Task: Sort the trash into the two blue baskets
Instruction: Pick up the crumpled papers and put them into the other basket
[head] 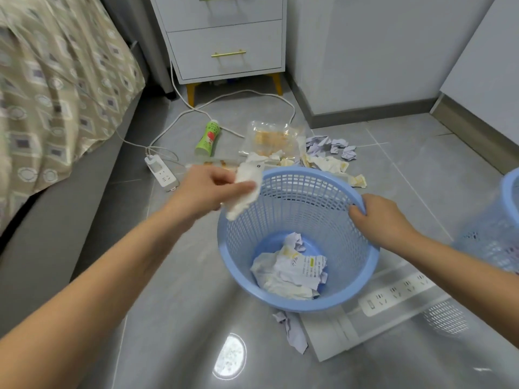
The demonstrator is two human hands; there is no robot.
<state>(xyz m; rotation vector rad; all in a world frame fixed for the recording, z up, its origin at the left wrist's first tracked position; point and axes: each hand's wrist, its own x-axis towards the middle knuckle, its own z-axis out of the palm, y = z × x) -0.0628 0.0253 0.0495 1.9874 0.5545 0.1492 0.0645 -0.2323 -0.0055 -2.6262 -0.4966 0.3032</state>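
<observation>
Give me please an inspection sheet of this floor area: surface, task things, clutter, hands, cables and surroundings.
Surface: grey tiled floor, glossy, with a light reflection.
Task things: blue basket holding crumpled paper; second blue basket at the right edge, partly out of view; green bottle lying down; clear plastic wrapper; loose paper scraps on the floor.
Clutter: grey paper scrap and a packaged power strip beside the basket.
Hands: left hand holds a white tissue at the basket's rim; right hand grips the rim.
Cables: white cable running to a white power strip.
Surroundings: bed cover, white drawer cabinet, wall.
</observation>
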